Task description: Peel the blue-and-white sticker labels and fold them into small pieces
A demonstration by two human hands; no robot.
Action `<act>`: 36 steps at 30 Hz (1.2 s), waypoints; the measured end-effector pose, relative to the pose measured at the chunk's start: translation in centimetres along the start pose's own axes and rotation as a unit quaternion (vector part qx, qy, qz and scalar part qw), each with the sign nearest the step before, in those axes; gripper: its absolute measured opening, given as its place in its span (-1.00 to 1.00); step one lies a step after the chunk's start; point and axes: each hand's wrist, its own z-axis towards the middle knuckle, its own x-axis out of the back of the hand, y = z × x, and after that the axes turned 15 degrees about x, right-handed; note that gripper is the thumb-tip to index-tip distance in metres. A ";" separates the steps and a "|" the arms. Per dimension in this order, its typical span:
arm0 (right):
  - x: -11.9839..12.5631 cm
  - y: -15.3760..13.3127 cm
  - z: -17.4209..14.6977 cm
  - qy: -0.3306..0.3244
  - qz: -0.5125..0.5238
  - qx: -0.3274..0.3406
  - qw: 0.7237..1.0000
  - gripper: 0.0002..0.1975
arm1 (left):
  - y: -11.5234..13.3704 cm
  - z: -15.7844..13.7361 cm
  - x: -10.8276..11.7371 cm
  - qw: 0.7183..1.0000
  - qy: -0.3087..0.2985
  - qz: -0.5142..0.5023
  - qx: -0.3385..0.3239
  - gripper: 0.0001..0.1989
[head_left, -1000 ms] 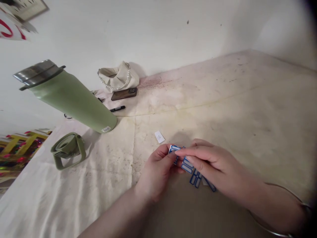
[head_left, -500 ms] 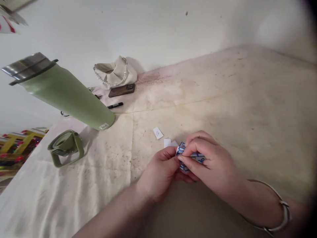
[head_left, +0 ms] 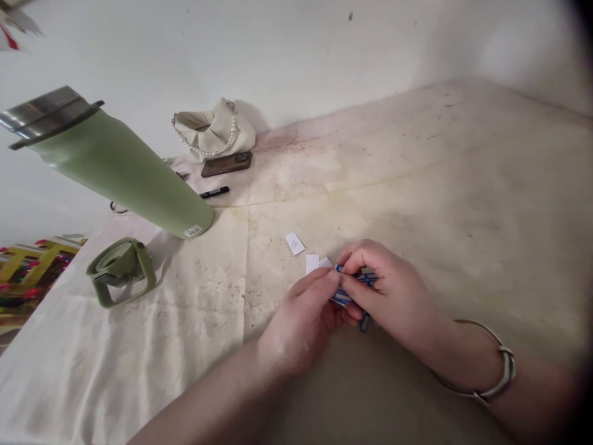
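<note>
My left hand [head_left: 301, 318] is closed around a small white sheet with blue outlined shapes [head_left: 341, 297], perhaps stickers. My right hand [head_left: 393, 287] pinches at its upper edge, thumb and forefinger meeting close to the left thumb. Fingers cover much of the sheet, and a blue-edged part of it pokes out below them. Just beyond my fingertips, a white paper slip [head_left: 312, 263] lies on the cloth, partly overlapping another slip. Farther off is a single slip with a small drawn mark [head_left: 295, 243].
A tall green tumbler [head_left: 134, 173] stands at left, with its green lid [head_left: 121, 272] in front. Behind it lie a black marker [head_left: 217, 192], a phone [head_left: 227, 164] and a cream handbag [head_left: 213, 130] near the wall. A wrinkled cream cloth [head_left: 194, 346] covers the table.
The sheet has tilted in my hands, so less of its printed face shows. My left thumb has moved up beside the right fingertips. The view has shifted slightly.
</note>
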 end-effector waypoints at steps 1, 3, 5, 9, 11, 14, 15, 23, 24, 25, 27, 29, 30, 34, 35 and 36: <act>0.0 0.1 0.0 -0.003 -0.004 0.001 1.000 -0.89 | 0.0 0.0 0.0 1.000 0.005 0.026 -0.002 -0.79; 0.1 0.1 0.1 -0.004 -0.005 0.000 1.000 -0.89 | -0.1 0.0 0.1 0.997 0.014 0.079 -0.008 -0.83; 0.2 0.0 0.2 0.000 0.008 -0.007 1.000 -0.89 | -0.1 0.0 0.2 0.994 0.017 0.108 -0.017 -0.84; 0.2 -0.4 0.4 0.007 0.066 -0.048 0.997 -0.87 | 0.0 0.0 0.2 0.992 0.011 0.125 -0.026 -0.85; 0.3 -0.5 0.5 -0.001 0.111 -0.083 0.990 -0.86 | 0.0 0.0 0.2 0.992 0.012 0.123 -0.020 -0.86; 0.6 -0.8 0.5 -0.020 0.142 -0.112 0.983 -0.84 | 0.2 0.0 0.2 0.992 0.020 0.125 -0.009 -0.85; 0.7 -0.8 0.6 -0.024 0.139 -0.112 0.984 -0.84 | 0.2 0.0 0.2 0.991 0.019 0.129 -0.008 -0.84; 1.5 -0.8 0.8 -0.046 0.181 -0.108 0.976 -0.91 | 0.6 -0.2 0.0 0.996 -0.021 0.086 -0.005 -0.83; 1.6 -0.7 0.8 -0.044 0.186 -0.101 0.976 -0.89 | 0.6 -0.2 0.0 0.997 -0.033 0.065 -0.004 -0.84; 1.7 -0.6 0.9 -0.043 0.188 -0.092 0.977 -0.87 | 0.6 -0.2 0.0 0.998 -0.045 0.048 -0.001 -0.85; 1.9 -0.5 0.9 -0.055 0.184 -0.080 0.978 -0.84 | 0.6 -0.3 -0.1 0.998 -0.061 0.030 0.009 -0.88; 2.0 -0.5 1.0 -0.086 0.167 -0.077 0.979 -0.85 | 0.6 -0.4 -0.1 0.997 -0.063 0.036 0.016 -0.89; 2.0 -0.5 0.9 -0.100 0.156 -0.077 0.980 -0.88 | 0.6 -0.4 -0.1 0.997 -0.058 0.048 0.016 -0.89; 1.9 -0.4 0.9 -0.100 0.128 -0.083 0.983 -0.88 | 0.6 -0.3 -0.2 0.989 -0.010 0.147 -0.020 -0.96; 1.8 -0.4 0.9 -0.094 0.128 -0.084 0.984 -0.86 | 0.6 -0.4 -0.2 0.983 0.009 0.178 -0.038 -0.96; 1.8 -0.3 0.9 -0.089 0.129 -0.083 0.984 -0.85 | 0.6 -0.4 -0.2 0.976 0.033 0.209 -0.057 -0.93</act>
